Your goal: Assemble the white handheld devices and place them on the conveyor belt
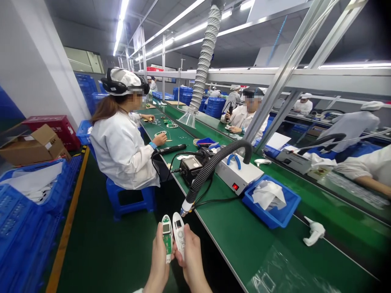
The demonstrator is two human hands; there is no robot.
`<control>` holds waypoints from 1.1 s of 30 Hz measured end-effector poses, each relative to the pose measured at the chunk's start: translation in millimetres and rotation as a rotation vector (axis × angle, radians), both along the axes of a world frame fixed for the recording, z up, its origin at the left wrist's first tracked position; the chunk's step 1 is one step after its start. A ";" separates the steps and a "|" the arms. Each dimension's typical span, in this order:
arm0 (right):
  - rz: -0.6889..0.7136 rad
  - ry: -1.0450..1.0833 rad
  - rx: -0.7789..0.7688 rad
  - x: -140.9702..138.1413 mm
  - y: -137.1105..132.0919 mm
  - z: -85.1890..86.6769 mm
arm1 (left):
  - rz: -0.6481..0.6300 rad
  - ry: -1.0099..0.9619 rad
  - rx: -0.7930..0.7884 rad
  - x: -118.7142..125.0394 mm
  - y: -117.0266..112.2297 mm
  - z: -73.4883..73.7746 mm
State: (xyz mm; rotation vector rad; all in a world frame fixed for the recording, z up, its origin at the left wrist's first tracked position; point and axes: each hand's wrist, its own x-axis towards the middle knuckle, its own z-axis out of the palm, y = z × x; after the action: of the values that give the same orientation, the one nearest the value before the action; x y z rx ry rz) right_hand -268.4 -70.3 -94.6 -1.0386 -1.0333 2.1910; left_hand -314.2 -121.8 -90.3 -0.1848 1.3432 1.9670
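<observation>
Two hands: my left hand (158, 260) and right hand (192, 262) are raised side by side, just off the bench edge.
Left grip: clenched around a white plastic shell (162, 228) with a green circuit board (167, 240) seated in it.
Right grip: clenched around a white button cover (179, 235).
Held parts: just beside each other, in front of me.
Nearest tool: a black corrugated hose (207, 175) ending in a white nozzle (185, 208), just above my hands.
Bench: a green workbench (247, 240) on my right carries a blue tray (271, 203) of white packing.
Nearby: a co-worker (122, 150) in a white coat sits ahead at the bench.
</observation>
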 end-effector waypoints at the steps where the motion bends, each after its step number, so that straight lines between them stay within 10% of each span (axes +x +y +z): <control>1: -0.001 0.000 0.014 -3.1 2.8 -0.6 | 0.004 0.004 0.004 -2.2 3.1 -0.4; 7: 0.017 0.009 0.017 -8.3 2.8 0.7 | 0.007 0.012 -0.003 -6.0 -0.2 2.1; 18: 0.029 0.289 -0.235 87.6 -26.7 8.0 | -0.289 -0.115 0.055 57.1 -26.5 47.1; 33: 0.011 0.350 -0.264 125.7 -27.8 33.0 | -0.327 -0.279 0.176 83.3 -24.0 66.2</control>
State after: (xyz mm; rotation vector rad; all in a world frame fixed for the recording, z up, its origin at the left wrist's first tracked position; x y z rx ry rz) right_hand -142.7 -98.1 -61.6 -0.7143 -0.6080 2.4510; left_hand -230.9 -145.7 -24.1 -0.1388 0.9503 1.6996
